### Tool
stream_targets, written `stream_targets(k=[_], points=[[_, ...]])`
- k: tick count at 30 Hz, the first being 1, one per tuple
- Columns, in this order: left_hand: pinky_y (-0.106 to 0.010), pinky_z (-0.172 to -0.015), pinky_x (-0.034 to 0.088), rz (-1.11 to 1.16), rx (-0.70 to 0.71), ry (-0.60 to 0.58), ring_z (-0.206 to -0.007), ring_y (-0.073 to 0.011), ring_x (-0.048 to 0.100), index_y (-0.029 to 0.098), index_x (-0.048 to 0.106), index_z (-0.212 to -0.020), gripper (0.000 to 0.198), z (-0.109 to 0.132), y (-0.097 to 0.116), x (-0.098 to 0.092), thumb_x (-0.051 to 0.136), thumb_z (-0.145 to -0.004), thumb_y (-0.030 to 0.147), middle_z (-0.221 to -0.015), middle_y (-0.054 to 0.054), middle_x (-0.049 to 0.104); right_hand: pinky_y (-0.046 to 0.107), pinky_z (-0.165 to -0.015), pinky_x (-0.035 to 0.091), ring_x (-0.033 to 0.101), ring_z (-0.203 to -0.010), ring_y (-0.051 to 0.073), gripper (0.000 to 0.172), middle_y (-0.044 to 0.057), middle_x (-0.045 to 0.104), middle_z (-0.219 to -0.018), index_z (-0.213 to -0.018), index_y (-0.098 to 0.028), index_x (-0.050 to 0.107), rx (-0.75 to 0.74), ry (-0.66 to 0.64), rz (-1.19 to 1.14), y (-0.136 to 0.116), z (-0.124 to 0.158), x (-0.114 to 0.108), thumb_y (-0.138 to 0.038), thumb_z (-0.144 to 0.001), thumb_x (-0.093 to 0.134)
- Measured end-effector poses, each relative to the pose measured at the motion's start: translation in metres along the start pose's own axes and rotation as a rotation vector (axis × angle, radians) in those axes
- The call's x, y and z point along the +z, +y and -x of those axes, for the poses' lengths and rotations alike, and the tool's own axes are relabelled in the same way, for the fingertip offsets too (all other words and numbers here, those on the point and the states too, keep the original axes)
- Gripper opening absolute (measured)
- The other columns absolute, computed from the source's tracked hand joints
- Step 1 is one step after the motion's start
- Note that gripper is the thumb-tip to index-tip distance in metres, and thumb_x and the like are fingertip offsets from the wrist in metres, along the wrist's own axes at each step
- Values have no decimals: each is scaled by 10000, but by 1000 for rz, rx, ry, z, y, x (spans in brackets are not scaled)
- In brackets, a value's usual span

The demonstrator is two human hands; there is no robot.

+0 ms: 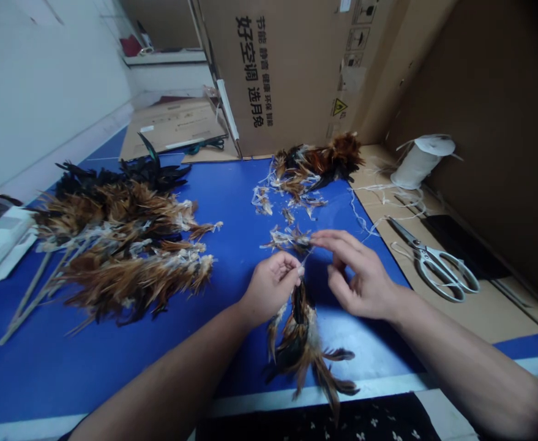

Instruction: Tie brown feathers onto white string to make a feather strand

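My left hand [275,285] is closed in a pinch on the quill ends of a bundle of brown and black feathers [300,343]. The bundle hangs down toward the table's front edge, its tips spread. A thin pale strand [306,257] rises from the pinch toward my right hand [360,272]. That hand is open, its fingers stretched left and its thumb apart from them. Its fingertips are close to a small pile of feather scraps [282,237]; whether they touch it or the strand I cannot tell.
Rows of brown and black feathers [135,269] lie on the blue table [232,202] at left. More feathers [319,162] lie at the back by a cardboard box [291,73]. Scissors [438,263] and a spool of white string [422,160] are on cardboard at right.
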State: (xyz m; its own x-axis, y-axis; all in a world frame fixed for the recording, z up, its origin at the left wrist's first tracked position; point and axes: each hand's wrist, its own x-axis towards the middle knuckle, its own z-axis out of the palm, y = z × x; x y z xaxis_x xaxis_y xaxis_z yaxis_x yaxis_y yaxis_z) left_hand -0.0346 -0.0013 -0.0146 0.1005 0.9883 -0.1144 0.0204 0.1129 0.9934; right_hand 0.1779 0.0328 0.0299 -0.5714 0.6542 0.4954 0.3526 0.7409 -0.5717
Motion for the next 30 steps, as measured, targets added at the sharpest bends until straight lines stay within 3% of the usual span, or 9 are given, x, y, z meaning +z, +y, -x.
stream_targets(k=[5, 11, 20, 30], points=[[-241, -606, 458, -19, 65, -80, -592, -100, 562, 177, 607, -882, 97, 2, 0, 1, 677, -876, 244, -684, 17, 633, 485, -968, 618, 680, -1164, 278, 689, 168, 644, -1376, -1548, -192, 413, -63, -219, -42, 5, 3, 13, -74, -883, 548], [-242, -602, 468, -6, 30, -91, -580, -103, 571, 173, 591, -895, 118, 3, 1, 2, 645, -914, 276, -692, 1, 651, 482, -932, 628, 705, -1111, 280, 527, 166, 697, -1250, -1496, -189, 457, -65, -229, 27, 16, 5, 20, -150, -978, 548], [-245, -539, 460, 91, -35, -34, -513, -112, 573, 164, 588, -935, 245, 1, 3, 2, 678, -895, 388, -654, -7, 655, 371, -824, 590, 657, -922, 205, 110, 96, 676, -998, -1108, -181, 611, -115, -269, 1, 13, 1, 18, -177, -1020, 545], [-246, -517, 466, 141, -31, 49, -483, -119, 590, 160, 591, -936, 299, -1, 7, 1, 714, -881, 427, -648, -24, 689, 347, -789, 586, 658, -941, 210, 248, 132, 675, -1075, -1228, -177, 671, -180, -221, 100, 17, 1, 21, -181, -1046, 503]])
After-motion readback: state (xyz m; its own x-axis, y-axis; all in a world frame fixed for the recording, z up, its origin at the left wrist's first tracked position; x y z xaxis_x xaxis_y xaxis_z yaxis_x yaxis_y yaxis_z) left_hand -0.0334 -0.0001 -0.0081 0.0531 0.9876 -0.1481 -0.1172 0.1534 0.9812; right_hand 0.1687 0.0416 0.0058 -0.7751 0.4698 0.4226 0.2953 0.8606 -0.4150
